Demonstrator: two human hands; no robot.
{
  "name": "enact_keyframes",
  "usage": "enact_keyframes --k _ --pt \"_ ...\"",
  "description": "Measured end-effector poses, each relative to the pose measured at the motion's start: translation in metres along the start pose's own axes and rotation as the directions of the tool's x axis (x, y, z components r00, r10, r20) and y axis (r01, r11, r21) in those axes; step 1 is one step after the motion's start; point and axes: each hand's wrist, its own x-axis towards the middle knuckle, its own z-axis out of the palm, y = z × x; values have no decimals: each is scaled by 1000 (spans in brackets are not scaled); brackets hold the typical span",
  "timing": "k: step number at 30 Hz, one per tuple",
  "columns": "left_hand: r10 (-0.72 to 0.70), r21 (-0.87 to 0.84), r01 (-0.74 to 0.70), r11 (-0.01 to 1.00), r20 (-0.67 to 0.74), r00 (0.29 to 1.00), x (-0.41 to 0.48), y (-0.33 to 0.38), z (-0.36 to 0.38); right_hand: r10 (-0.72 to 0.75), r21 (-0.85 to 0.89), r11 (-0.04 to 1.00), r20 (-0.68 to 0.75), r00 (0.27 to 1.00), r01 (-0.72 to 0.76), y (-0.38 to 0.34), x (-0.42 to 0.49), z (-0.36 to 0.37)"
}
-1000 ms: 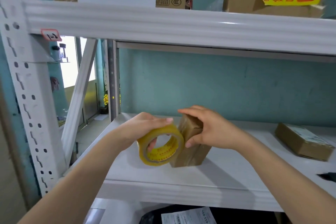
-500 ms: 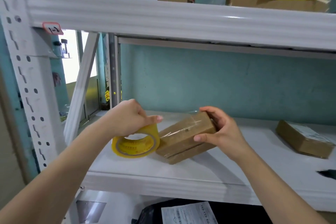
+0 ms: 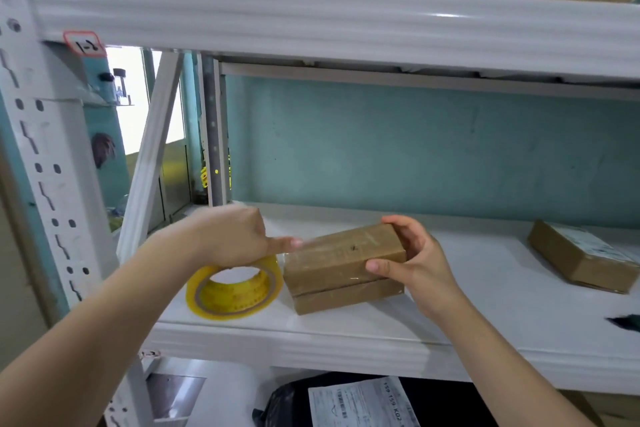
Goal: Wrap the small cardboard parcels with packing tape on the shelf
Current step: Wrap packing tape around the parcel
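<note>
A small brown cardboard parcel (image 3: 343,260) lies on its long side on the white shelf (image 3: 450,315), with clear tape over its top. My right hand (image 3: 415,263) grips its right end, thumb in front and fingers behind. A yellow roll of packing tape (image 3: 235,291) lies tilted just left of the parcel. My left hand (image 3: 235,239) holds the roll from above, its forefinger stretched out onto the parcel's top left edge. A short strip of clear tape runs from the roll to the parcel.
A second cardboard parcel (image 3: 581,256) with a label lies at the right of the shelf. A dark object (image 3: 627,322) pokes in at the right edge. Boxes stand on the upper shelf (image 3: 311,21). A black bag with a white label (image 3: 360,402) sits below. A perforated upright (image 3: 41,163) stands at left.
The parcel went from standing on end to lying flat on the shelf. My left hand drew the roll leftward and down, and my right hand shifted to the parcel's right end.
</note>
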Motion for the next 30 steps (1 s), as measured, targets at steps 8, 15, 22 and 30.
enact_keyframes --k 8,15,22,30 --pt "47 127 -48 991 14 999 24 12 16 92 -154 984 5 996 -90 10 -12 -13" --pt "38 127 -44 991 48 998 33 11 18 46 -856 496 194 980 146 -16 -19 -11" --pt "37 93 -41 995 42 998 34 9 18 139 -890 35 455 879 455 -40 -24 8" --pt "-21 19 22 1000 -42 999 33 10 22 102 -841 132 538 837 524 -41 -15 70"
